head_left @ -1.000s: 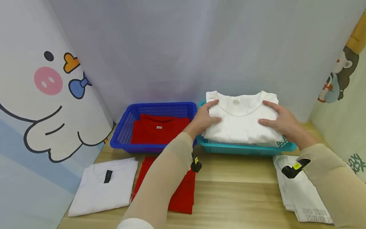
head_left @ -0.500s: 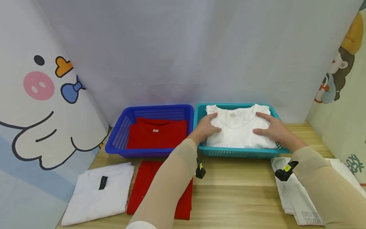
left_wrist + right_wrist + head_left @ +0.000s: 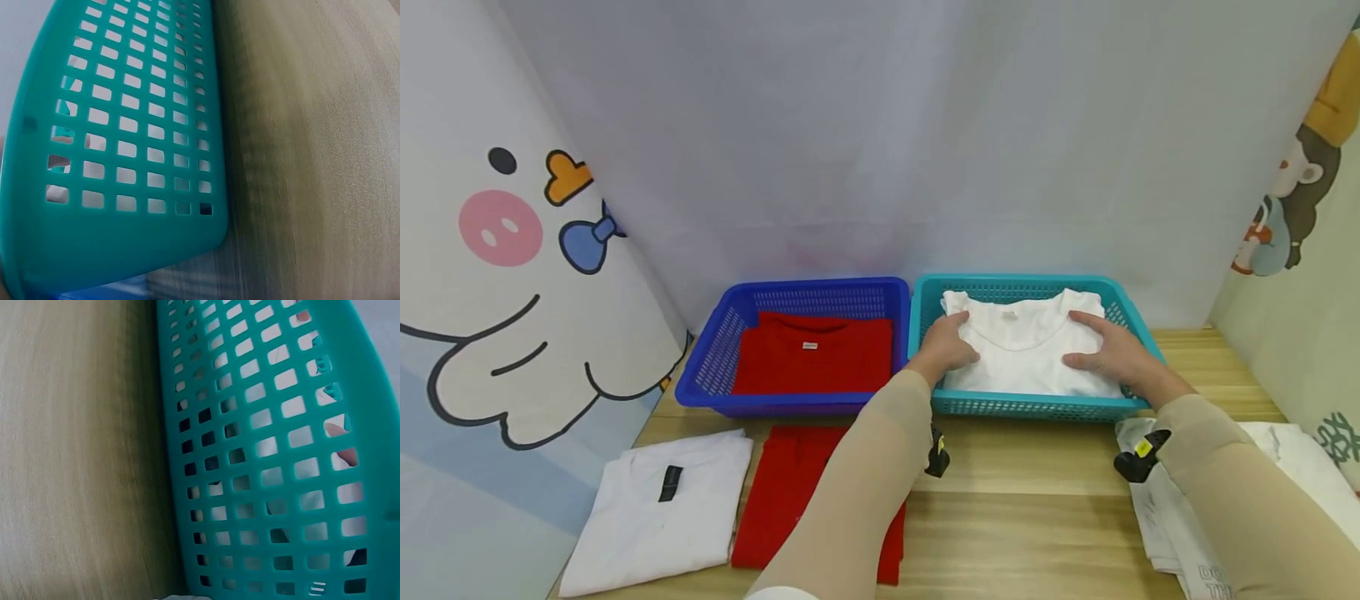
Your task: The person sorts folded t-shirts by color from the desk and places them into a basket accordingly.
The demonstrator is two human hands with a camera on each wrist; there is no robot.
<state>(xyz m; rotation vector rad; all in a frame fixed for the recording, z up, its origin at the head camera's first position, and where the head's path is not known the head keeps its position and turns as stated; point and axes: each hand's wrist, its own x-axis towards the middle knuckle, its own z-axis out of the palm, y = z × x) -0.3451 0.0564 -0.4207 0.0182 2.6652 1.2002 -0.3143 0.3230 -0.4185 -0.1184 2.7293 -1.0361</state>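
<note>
As the head view shows, the left hand [image 3: 946, 344] and right hand [image 3: 1112, 354] stand apart, gripping opposite sides of the white shirt [image 3: 1018, 371] inside the teal basket [image 3: 1037, 407]; releasing both sides evenly should leave it flat. The left wrist view shows the basket's holed wall above the surface [image 3: 325, 156]. In the right wrist view, white cloth [image 3: 292, 407] lies behind the holes, so snagging deserves care.

Side-by-side baskets [image 3: 1037, 407] line the bench's [image 3: 1015, 533] back edge, shirts [image 3: 1018, 371] in both; clothes [image 3: 700, 521] lie toward both front corners.
</note>
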